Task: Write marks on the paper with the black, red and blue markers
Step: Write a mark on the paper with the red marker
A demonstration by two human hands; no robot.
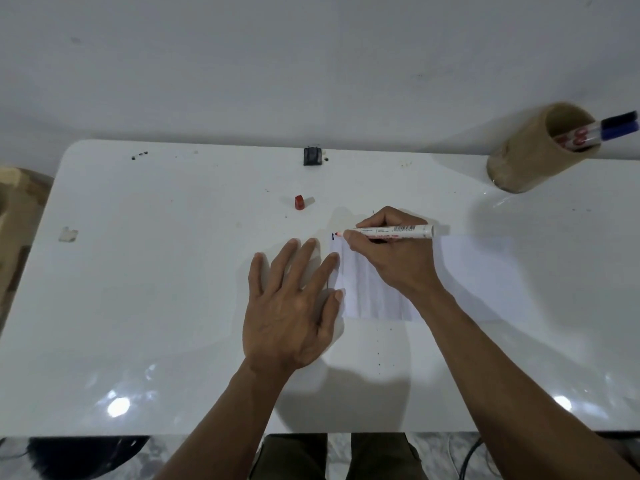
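Bare forearms, no sleeves; dark olive trousers (294, 455).

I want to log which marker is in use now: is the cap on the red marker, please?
No, the red marker in the right hand shows its bare tip, and the red cap stands apart on the table.

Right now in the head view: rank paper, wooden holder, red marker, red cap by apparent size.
1. paper
2. wooden holder, though it stands farther away
3. red marker, partly hidden in the right hand
4. red cap
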